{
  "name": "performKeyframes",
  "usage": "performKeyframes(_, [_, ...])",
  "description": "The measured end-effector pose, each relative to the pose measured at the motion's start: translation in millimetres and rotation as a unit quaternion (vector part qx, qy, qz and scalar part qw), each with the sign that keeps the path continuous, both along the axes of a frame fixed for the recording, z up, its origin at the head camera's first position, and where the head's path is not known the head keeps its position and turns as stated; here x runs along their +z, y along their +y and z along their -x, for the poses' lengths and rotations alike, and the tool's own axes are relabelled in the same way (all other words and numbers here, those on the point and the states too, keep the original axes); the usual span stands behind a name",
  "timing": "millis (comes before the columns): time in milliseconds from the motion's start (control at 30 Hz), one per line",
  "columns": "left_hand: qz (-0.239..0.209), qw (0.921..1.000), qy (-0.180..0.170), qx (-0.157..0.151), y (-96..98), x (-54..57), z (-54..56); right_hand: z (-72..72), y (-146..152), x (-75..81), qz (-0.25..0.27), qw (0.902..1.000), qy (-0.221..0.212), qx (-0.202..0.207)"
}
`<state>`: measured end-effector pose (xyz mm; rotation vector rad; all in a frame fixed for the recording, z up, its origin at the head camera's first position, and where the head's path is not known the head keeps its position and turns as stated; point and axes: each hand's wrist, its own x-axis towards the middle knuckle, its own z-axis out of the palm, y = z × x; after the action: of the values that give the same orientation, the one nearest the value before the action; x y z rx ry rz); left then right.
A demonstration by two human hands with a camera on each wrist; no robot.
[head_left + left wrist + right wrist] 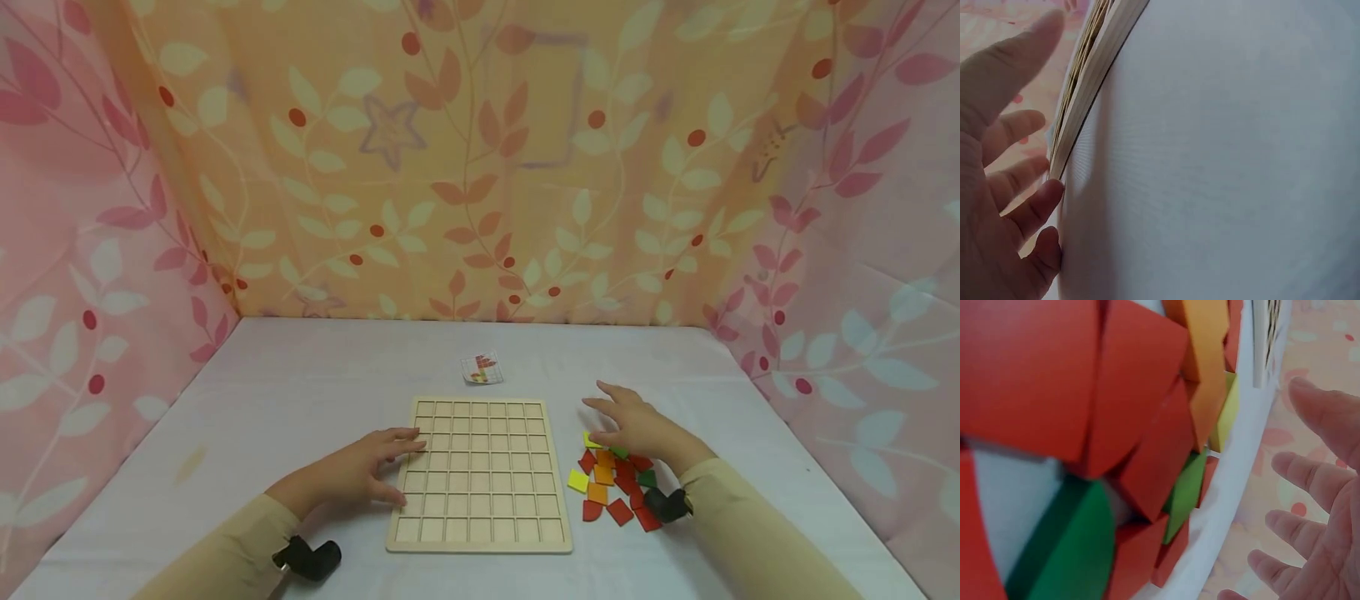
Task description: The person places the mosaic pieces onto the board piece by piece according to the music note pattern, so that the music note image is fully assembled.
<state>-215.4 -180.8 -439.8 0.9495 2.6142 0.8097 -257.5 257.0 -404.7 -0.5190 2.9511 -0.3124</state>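
Observation:
A pale wooden board (480, 547) divided into small square cells lies on the white table. At its left edge is my left hand (360, 469), fingers spread, with fingertips over the rim. In the left wrist view, that hand (1004, 187) stands beside the board's side edge (1094, 84), holding nothing. My right hand (639, 423) hovers over the far end of a loose pile of flat tiles. Among them are red (620, 512), orange (597, 493), yellow (577, 481) and green (647, 478) pieces. Its fingers (1313, 478) are extended, apart from the tiles in the right wrist view.
A small card (481, 368) with a coloured picture on a grid lies beyond the board. The tiles sit to the right of the board, some overlapping. Patterned cloth (480, 167) walls in the back and both sides of the table (337, 358).

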Motion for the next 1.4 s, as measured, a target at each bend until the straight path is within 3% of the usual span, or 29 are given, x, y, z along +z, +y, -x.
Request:
performKeyframes(200, [0.011, 0.9999, 0.004, -0.012, -0.5, -3.4, 1.0, -1.1, -1.6, -4.6, -0.017, 0.9997, -0.014, -0.005])
performKeyframes(467, [-0.006, 0.9989, -0.033, -0.034, 2.2, -4.4, 2.5, 1.3, 0.4, -12.1, -0.036, 0.9991, -0.015, 0.016])
performKeyframes(733, [-0.006, 0.9984, -0.04, -0.038, 4.1, -7.7, 4.8, 5.4, -2.3, -13.7, -0.047, 0.9967, 0.037, 0.055])
performKeyframes(1067, [-0.011, 0.9983, -0.04, -0.041, 4.1, -6.0, 4.0, 7.5, -5.5, -12.1, -0.024, 0.9984, 0.002, 0.051])
performKeyframes(1400, [-0.011, 0.9982, -0.039, -0.046, 4.8, -5.0, 4.2, 5.8, -9.7, -12.2, 0.016, 0.9988, -0.043, 0.019])
